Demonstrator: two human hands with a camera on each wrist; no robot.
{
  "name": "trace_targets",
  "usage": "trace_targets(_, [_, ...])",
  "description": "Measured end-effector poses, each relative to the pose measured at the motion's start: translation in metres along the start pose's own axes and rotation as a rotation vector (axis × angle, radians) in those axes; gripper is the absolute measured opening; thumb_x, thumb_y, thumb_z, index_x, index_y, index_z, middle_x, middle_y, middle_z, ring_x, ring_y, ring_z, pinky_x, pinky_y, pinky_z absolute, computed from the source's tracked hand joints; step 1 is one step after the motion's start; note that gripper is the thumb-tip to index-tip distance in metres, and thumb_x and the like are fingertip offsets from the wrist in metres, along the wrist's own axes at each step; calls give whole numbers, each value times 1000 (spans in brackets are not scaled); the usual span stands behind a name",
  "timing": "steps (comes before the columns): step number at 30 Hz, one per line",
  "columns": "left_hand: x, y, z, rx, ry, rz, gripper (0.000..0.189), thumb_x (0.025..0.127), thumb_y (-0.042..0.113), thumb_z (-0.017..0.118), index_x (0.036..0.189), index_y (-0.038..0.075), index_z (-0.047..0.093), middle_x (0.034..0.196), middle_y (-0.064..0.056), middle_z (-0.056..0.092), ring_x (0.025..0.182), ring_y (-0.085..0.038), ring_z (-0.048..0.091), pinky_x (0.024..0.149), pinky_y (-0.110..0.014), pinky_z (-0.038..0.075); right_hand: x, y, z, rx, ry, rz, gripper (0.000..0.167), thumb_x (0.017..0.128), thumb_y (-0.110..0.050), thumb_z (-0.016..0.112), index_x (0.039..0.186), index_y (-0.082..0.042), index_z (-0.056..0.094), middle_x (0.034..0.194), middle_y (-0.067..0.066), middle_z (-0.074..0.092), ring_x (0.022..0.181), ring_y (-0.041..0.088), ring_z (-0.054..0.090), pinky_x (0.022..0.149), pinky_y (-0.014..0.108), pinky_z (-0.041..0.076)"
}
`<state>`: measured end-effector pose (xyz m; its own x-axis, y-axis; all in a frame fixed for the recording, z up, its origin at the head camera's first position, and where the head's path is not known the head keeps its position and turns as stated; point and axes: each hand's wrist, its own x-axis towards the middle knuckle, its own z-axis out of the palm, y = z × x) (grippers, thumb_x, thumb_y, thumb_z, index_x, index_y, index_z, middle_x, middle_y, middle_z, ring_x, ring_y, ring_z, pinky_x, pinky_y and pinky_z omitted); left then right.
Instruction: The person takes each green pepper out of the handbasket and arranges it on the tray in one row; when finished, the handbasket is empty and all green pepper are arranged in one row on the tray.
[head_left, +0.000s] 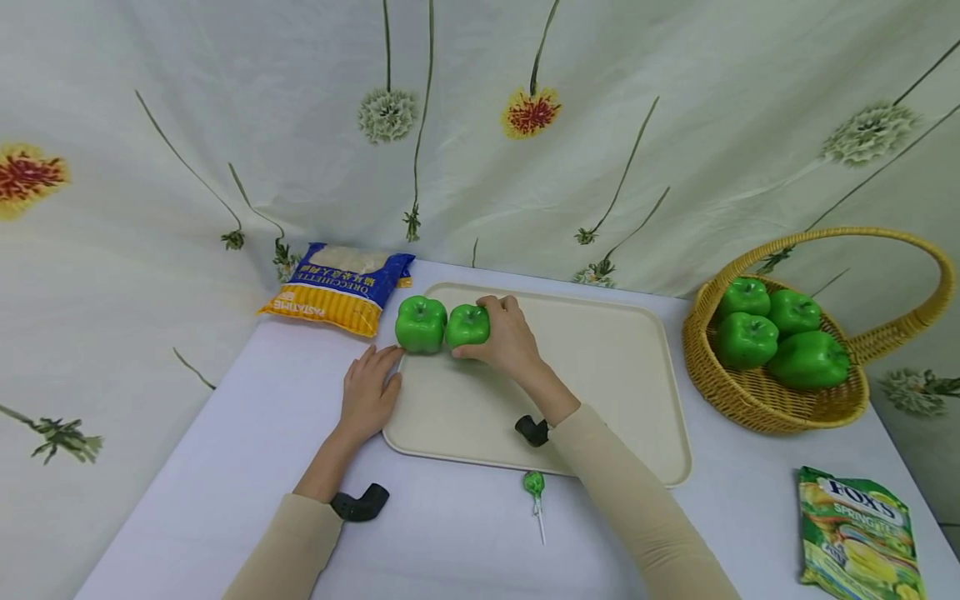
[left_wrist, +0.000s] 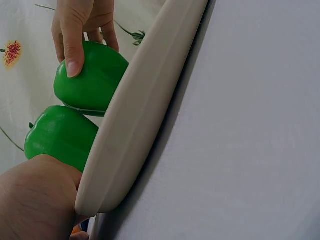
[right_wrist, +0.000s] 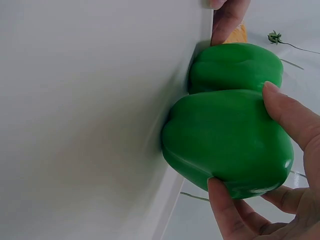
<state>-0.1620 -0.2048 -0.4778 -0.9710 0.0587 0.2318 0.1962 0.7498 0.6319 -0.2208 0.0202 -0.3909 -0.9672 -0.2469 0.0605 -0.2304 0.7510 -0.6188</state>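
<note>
My right hand (head_left: 510, 337) grips a green bell pepper (right_wrist: 227, 142) between thumb and fingers, at the back left of the beige tray (head_left: 600, 375). Right against it stands a second green bell pepper (head_left: 421, 325), in the tray's back left corner. My left hand (head_left: 370, 392) rests along the tray's left edge, its fingers stretched forward beside the second pepper and its thumb over the rim. In the left wrist view both peppers show above the tray's side wall, with the right hand (left_wrist: 85, 22) reaching down onto the farther one.
A pasta bag (head_left: 337, 283) lies behind the left hand. At the right, a wicker basket (head_left: 701, 354) holds several green bell peppers (head_left: 746, 340), and a Fox's candy bag (head_left: 858, 533) lies in front of it. A green lollipop (head_left: 534, 483) lies before the tray's front edge.
</note>
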Motion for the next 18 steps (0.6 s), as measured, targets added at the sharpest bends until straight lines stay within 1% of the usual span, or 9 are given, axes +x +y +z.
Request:
trace_targets(9, [0, 0, 0, -1, 2, 6, 42, 95, 6, 47, 136, -2, 52, 142, -23, 50, 143, -47, 25, 116, -67, 8, -1, -1, 0, 4, -2, -10, 84, 70, -38, 87, 139, -8, 48, 129, 20, 48, 112, 32, 54, 94, 46, 51])
trace_targets(14, [0, 0, 0, -2, 4, 6, 42, 95, 6, 47, 136, -2, 53, 142, -23, 50, 143, -48, 25, 115, -67, 8, -3, -2, -3, -13, -14, 15, 88, 70, -41, 87, 143, -12, 45, 133, 19, 47, 117, 32, 54, 93, 47, 51])
trace_targets(18, [0, 0, 0, -6, 4, 3, 42, 95, 5, 47, 136, -2, 53, 142, -23, 50, 144, -47, 24, 116, -67, 7, -6, -3, -9, -14, -17, 30, 89, 71, -43, 86, 144, -14, 44, 138, 19, 46, 121, 33, 53, 93, 46, 52])
